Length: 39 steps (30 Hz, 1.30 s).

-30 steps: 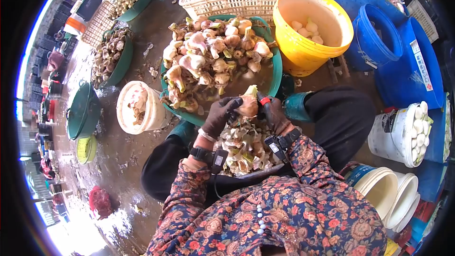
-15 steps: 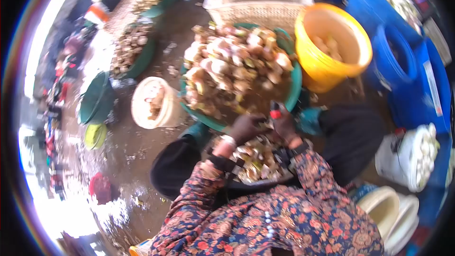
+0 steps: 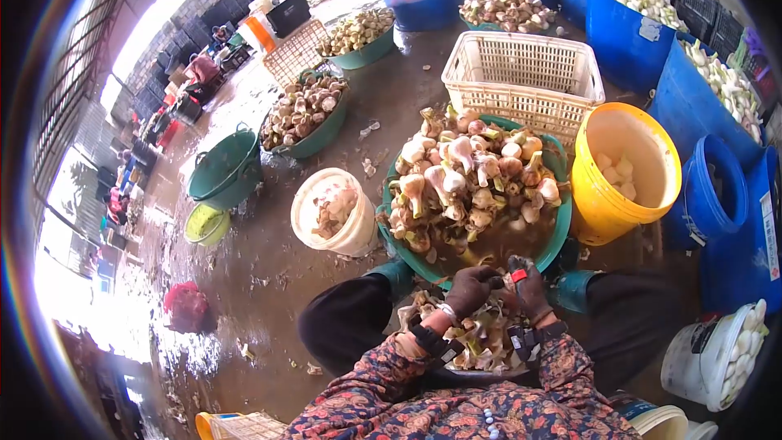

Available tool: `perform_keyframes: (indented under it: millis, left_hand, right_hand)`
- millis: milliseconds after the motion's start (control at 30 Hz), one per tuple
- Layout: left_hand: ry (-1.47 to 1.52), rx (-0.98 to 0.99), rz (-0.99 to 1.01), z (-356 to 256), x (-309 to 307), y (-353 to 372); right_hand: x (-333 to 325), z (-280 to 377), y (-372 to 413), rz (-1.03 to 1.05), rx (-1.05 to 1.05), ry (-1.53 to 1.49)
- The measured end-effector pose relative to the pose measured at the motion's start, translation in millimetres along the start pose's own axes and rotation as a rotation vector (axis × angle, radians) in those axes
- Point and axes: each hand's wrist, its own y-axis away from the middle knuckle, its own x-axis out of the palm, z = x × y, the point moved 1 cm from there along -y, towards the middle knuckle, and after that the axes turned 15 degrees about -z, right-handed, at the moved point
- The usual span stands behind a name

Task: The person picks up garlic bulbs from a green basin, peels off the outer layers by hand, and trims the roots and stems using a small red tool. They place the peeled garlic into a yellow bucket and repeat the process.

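Observation:
My left hand (image 3: pixel 472 291), in a dark glove, is closed with curled fingers above my lap; whatever it holds is hidden. Close beside it, my gloved right hand (image 3: pixel 531 292) wraps round a small red-handled tool (image 3: pixel 519 275), whose working end I cannot make out. Just beyond both hands stands a green tub (image 3: pixel 559 232) with muddy water and a heap of garlic bulbs (image 3: pixel 460 167), stems and roots still on. Below the hands, a pile of garlic peelings (image 3: pixel 481 341) lies between my legs.
A yellow bucket (image 3: pixel 611 224) with a few peeled bulbs stands right of the tub, a white bucket (image 3: pixel 358 232) with peelings left. Behind is a cream crate (image 3: pixel 521 102). Blue barrels (image 3: pixel 619 41) line the right; a white bucket of peeled bulbs (image 3: pixel 688 358) is near my right knee.
The view has tilted up and swung left, so the scene sits lower and further right, with more background showing. My hands stay close together over the peelings; the right still grips the red-handled tool.

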Motion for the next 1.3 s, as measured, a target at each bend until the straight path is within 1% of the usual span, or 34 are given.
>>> perform_keyframes:
  millis: [33,67,100,133,200,267,300,333,367,400,433,467,500,533,567,600,667,700,733,767,800,867,933,967,1000,1033,1067,1100,1133,1167,1200,1233,1267,1300]
  left_hand:
    - [-0.006,0.003,0.005,-4.3,-0.5,1.7]
    - [0.04,-0.047,-0.001,-8.9,-0.6,4.0]
    - [0.087,-0.097,-0.008,-12.8,-1.3,4.7]
    - [0.086,-0.093,-0.003,-13.3,-1.7,5.0]
    - [0.02,-0.101,-0.007,-12.9,-2.2,6.4]
    - [0.041,-0.106,-0.01,-16.1,-3.0,5.7]
    - [0.009,-0.115,0.037,-17.4,-4.6,5.8]
    - [-0.022,-0.125,0.083,-21.4,-6.0,6.2]
    - [-0.02,-0.125,0.085,-19.4,-5.7,6.4]
    - [0.002,-0.136,0.149,-15.7,-4.2,6.2]
    - [0.025,-0.147,0.213,-14.5,-2.8,7.4]
    - [0.025,-0.149,0.215,-13.1,-0.3,10.6]
    - [0.009,-0.115,0.117,-12.0,2.7,14.1]
    - [-0.007,-0.082,0.019,-11.1,4.9,17.4]
    - [-0.018,-0.083,-0.015,-8.6,7.2,18.7]
    - [-0.018,-0.089,-0.007,-5.4,9.8,19.1]
    - [0.011,-0.146,-0.218,-1.9,16.3,19.1]
    - [0.013,-0.125,-0.309,6.5,20.6,18.4]
    - [-0.032,-0.017,-0.355,0.2,18.9,18.2]
    - [0.032,0.023,-0.379,6.7,22.3,16.1]
    - [0.091,-0.048,-0.375,3.2,22.4,16.9]
    - [0.189,-0.185,-0.395,3.8,22.3,9.7]
    - [0.531,-0.38,-0.407,24.1,26.6,-2.9]
    - [0.5,-0.316,-0.297,19.7,16.4,-3.9]
    - [0.552,-0.406,-0.244,15.2,7.3,-7.5]
    - [0.575,-0.444,-0.244,16.4,0.0,-9.6]
    - [0.599,-0.479,-0.245,17.4,-6.1,-12.1]
    - [0.575,-0.423,-0.206,21.6,-11.9,-14.0]
    - [0.573,-0.423,-0.211,24.8,-17.4,-15.1]
    - [0.638,-0.485,-0.166,28.2,-21.7,-15.8]
    - [0.702,-0.548,-0.117,31.5,-23.8,-15.7]
    - [0.7,-0.572,-0.091,28.9,-25.6,-12.3]
    - [0.7,-0.572,-0.09,26.9,-27.6,-9.8]
    - [0.758,-0.542,-0.05,24.9,-29.5,-7.6]
  right_hand:
    - [3.6,-2.2,-0.9,-0.046,-0.022,-0.133]
    - [5.0,-4.1,-1.8,-0.092,-0.046,-0.266]
    - [4.3,-6.2,-2.0,-0.096,-0.048,-0.271]
    - [1.6,-2.9,0.1,-0.071,-0.037,-0.221]
    - [-2.2,3.4,-0.5,-0.052,-0.032,-0.174]
    - [-2.7,5.3,-2.0,-0.01,0.141,-0.145]
    - [-5.2,1.9,-4.4,-0.011,0.141,-0.147]
    - [-9.3,-7.4,-9.2,0.115,0.313,-0.226]
    - [-13.3,-19.1,-14.1,0.241,0.485,-0.304]
    - [-14.6,-33.4,-21.8,0.237,0.483,-0.303]
    - [-11.7,-39.7,-26.8,0.265,0.446,-0.293]
    - [-10.4,-47.0,-29.2,0.293,0.411,-0.284]
    - [-14.2,-54.9,-30.1,0.291,0.414,-0.285]
    - [-16.1,-35.4,-23.1,0.283,0.357,-0.17]
    - [-13.8,-22.2,-18.6,0.272,0.3,-0.055]
    - [-5.7,-23.0,-16.7,0.267,0.308,-0.055]
    - [6.4,-25.1,-8.7,-0.102,0.12,0.007]
    - [7.8,-23.2,-4.7,-0.096,0.019,0.025]
    - [7.8,-12.3,-0.4,-0.088,-0.07,0.05]
    - [5.5,2.6,5.0,-0.008,0.085,-0.159]
    - [5.0,14.6,10.3,0.055,0.242,-0.375]
    - [17.1,19.4,19.7,-0.112,-0.058,-0.299]
    - [14.3,31.0,29.2,-0.071,-0.599,0.005]
    - [9.9,32.7,30.3,-0.025,-0.583,-0.03]
    - [8.3,34.7,32.7,0.024,-0.57,-0.073]
    - [8.1,40.0,34.3,0.098,-0.442,-0.221]
    - [5.7,45.4,35.3,0.099,-0.442,-0.222]
    - [2.6,49.1,37.9,0.179,-0.385,-0.234]
    - [-0.3,53.4,39.3,0.259,-0.331,-0.247]
    - [-4.0,57.5,40.3,0.3,-0.294,-0.18]
    - [-4.1,56.5,39.7,0.301,-0.293,-0.182]
    - [-3.8,54.6,38.4,0.336,-0.215,-0.27]
    - [-4.1,52.6,36.7,0.369,-0.137,-0.357]
    - [-5.5,49.0,34.9,0.367,-0.136,-0.355]
